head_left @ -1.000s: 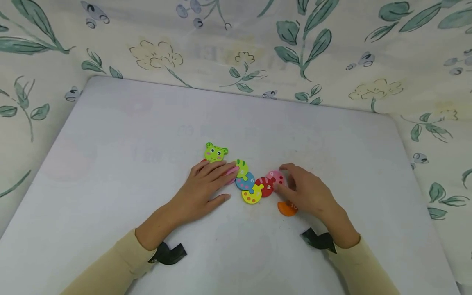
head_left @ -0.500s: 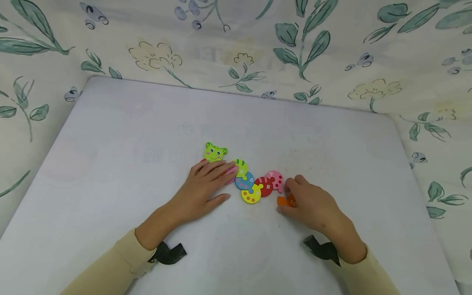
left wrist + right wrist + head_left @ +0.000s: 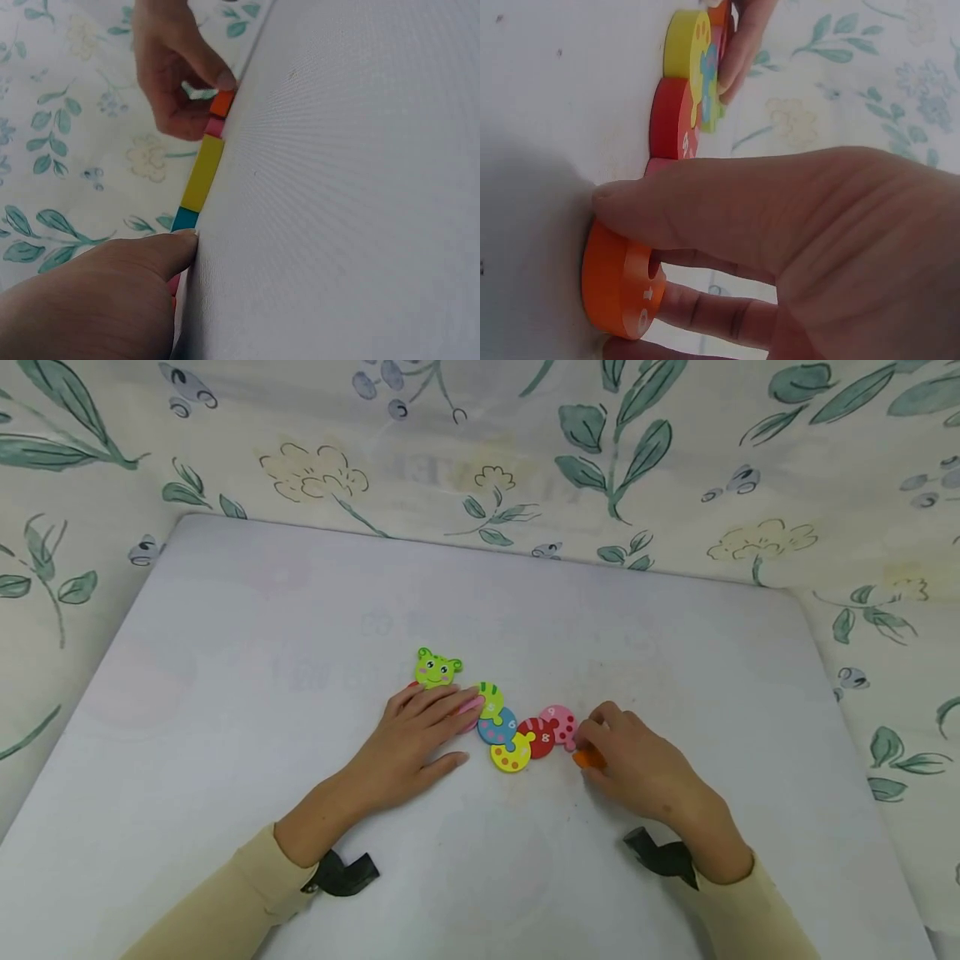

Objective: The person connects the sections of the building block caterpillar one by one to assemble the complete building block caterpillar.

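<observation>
A caterpillar puzzle lies in a curved chain on the white table: a green smiling head [image 3: 437, 668], then light green [image 3: 491, 696], blue [image 3: 495, 727], yellow [image 3: 510, 755], red [image 3: 536, 739] and pink [image 3: 558, 723] pieces. My left hand [image 3: 411, 739] rests with fairly straight fingers over the pieces just below the head, hiding most of them. At the chain's other end, my right hand [image 3: 648, 768] pinches the orange puzzle piece [image 3: 619, 281], marked 10, between thumb and fingers. That piece sits close by the pink one; whether they interlock cannot be told.
The white tabletop [image 3: 480, 877] spreads all round the chain. Behind it and at both sides hangs a floral cloth [image 3: 420, 452]. Black straps [image 3: 345, 873] show at both wrists.
My right hand has left the pink piece, taken hold of the orange one and brought it up against the pink piece's side. My left hand has stayed put.
</observation>
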`<state>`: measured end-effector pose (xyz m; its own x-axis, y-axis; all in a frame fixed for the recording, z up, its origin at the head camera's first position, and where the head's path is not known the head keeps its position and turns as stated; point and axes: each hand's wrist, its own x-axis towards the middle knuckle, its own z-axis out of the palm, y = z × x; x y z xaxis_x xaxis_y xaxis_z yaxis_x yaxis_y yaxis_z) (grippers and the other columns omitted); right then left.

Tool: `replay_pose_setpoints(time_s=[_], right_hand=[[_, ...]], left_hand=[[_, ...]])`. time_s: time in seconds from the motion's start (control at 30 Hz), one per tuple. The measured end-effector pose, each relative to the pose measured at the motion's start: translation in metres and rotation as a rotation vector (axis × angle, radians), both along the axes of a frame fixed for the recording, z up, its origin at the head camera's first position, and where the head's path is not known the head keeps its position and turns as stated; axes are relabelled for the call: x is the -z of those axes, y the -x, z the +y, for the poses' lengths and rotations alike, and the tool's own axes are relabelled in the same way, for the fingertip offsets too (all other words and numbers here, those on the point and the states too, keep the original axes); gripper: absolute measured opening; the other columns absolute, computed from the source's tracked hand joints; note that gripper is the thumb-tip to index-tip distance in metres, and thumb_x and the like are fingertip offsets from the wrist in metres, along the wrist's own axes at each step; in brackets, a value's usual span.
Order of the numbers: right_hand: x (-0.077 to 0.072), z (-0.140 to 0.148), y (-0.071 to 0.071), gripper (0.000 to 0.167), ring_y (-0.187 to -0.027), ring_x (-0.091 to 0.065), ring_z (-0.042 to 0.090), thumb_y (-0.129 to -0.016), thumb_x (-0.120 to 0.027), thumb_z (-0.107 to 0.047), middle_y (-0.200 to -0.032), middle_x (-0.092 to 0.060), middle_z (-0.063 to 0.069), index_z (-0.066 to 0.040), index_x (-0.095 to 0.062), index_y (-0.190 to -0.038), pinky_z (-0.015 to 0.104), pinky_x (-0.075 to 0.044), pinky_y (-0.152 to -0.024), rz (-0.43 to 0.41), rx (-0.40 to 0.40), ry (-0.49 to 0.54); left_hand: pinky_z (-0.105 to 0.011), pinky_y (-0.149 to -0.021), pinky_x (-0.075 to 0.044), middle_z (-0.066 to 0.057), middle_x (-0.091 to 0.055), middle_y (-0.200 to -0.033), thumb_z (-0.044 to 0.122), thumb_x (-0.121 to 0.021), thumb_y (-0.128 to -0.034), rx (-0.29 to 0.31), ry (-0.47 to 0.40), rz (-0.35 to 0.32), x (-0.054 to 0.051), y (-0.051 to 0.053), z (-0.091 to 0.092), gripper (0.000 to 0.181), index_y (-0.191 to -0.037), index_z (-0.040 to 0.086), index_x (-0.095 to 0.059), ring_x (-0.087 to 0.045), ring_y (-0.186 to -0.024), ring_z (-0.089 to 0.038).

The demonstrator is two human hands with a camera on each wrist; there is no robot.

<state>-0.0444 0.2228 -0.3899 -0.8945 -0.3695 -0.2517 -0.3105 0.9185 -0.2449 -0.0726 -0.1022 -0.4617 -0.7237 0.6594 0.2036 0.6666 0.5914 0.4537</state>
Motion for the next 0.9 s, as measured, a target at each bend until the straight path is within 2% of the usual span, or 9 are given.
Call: replay_pose_setpoints(time_s=[0.2,0.37,0.53,0.67,0.8,0.9], right_hand=[[0.0036,0.0024,0.0021,0.038,-0.107,-0.059,0.030,-0.078,-0.093,-0.014,-0.121,-0.060,0.011,-0.015,-0.073,-0.110,0.042,-0.062,-0.080,0.017,-0.013,0.001],[0.0049,0.0022,0.0040,0.043,-0.106,-0.060,0.029,-0.077,-0.095,-0.020,-0.120,-0.061,0.011,-0.013,-0.071,-0.113,0.042,-0.062,-0.082,0.003,0.009,0.009],[0.0042,0.0012,0.0075,0.061,-0.094,-0.060,0.024,-0.079,-0.093,-0.033,-0.110,-0.062,0.010,-0.005,-0.062,-0.123,0.039,-0.061,-0.076,-0.043,0.127,0.003],[0.0034,0.0021,0.0094,0.062,-0.088,-0.059,0.023,-0.082,-0.090,-0.040,-0.104,-0.061,0.009,-0.002,-0.061,-0.122,0.039,-0.059,-0.072,-0.083,0.200,-0.034],[0.0019,0.0024,0.0083,0.055,-0.091,-0.060,0.024,-0.084,-0.088,-0.036,-0.109,-0.064,0.010,-0.003,-0.065,-0.120,0.042,-0.060,-0.077,-0.079,0.169,-0.041],[-0.0001,0.0003,0.0066,0.054,-0.086,-0.059,0.022,-0.083,-0.089,-0.038,-0.100,-0.064,0.007,-0.003,-0.065,-0.117,0.038,-0.058,-0.073,-0.077,0.165,-0.024]], left_hand=[[-0.056,-0.122,-0.013,0.002,-0.038,-0.166,0.036,-0.075,-0.0969,0.003,-0.002,0.002,0.0015,-0.0001,0.0000,0.074,-0.162,0.019,-0.043,-0.028,-0.153,-0.024],[-0.056,-0.122,-0.014,0.001,-0.039,-0.166,0.036,-0.075,-0.0970,0.004,-0.006,0.007,0.0020,-0.0004,0.0003,0.073,-0.161,0.018,-0.044,-0.029,-0.153,-0.024],[-0.056,-0.122,-0.014,0.001,-0.039,-0.166,0.036,-0.075,-0.0969,0.003,-0.005,0.012,0.0021,-0.0003,0.0003,0.074,-0.161,0.018,-0.044,-0.029,-0.153,-0.024],[-0.056,-0.122,-0.014,0.001,-0.039,-0.166,0.036,-0.075,-0.0969,0.004,-0.007,0.016,0.0025,-0.0007,0.0003,0.073,-0.161,0.018,-0.044,-0.029,-0.153,-0.024],[-0.056,-0.122,-0.015,0.001,-0.039,-0.166,0.035,-0.075,-0.0969,0.006,-0.016,0.017,0.0024,-0.0012,0.0002,0.073,-0.161,0.018,-0.045,-0.029,-0.153,-0.024],[-0.056,-0.122,-0.015,0.001,-0.040,-0.166,0.035,-0.075,-0.0968,0.006,-0.017,0.018,0.0022,-0.0015,0.0001,0.073,-0.161,0.017,-0.045,-0.029,-0.152,-0.024]])
